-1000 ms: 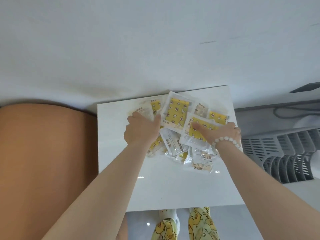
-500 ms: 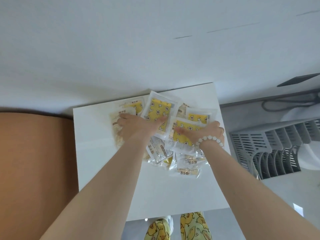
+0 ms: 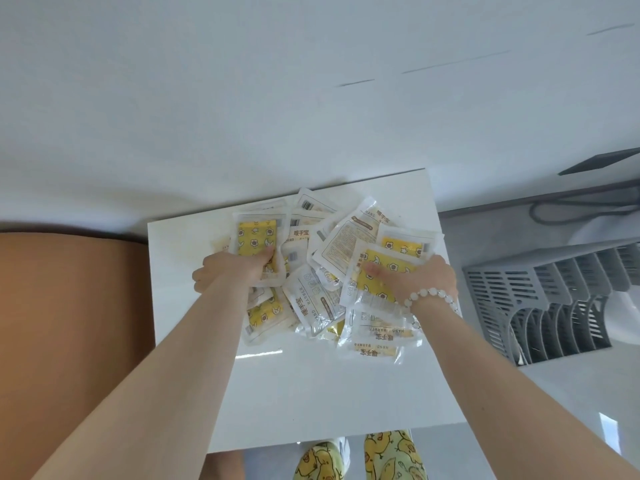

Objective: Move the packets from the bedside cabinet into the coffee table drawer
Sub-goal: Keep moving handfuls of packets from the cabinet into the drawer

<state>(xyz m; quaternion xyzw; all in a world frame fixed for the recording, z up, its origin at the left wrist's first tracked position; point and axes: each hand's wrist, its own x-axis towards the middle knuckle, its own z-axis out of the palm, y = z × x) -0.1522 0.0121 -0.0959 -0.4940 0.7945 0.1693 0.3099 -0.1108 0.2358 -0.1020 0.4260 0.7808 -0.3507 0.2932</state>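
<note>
Several hand-warmer packets [image 3: 313, 299], clear with yellow duck prints, lie bunched in a heap on the white bedside cabinet [image 3: 311, 393] near the wall. My left hand [image 3: 230, 273] grips the left side of the heap, thumb on top of a yellow packet [image 3: 256, 239] and fingers under it. From the other side my right hand [image 3: 424, 282], with a bead bracelet, holds the heap, its thumb pressing another yellow packet [image 3: 382, 271]. The fingers under the packets are hidden.
An orange-brown padded surface [image 3: 69, 323] adjoins the cabinet on the left. A grey slatted rack [image 3: 554, 306] lies on the floor to the right, with a cable [image 3: 571, 211] behind it. Duck-print trouser legs [image 3: 360, 459] show below the cabinet's front edge.
Both hands have slid under the edges of the spread packets and squeezed inward. The pile has bunched up and some packets now tilt upward between the hands.
</note>
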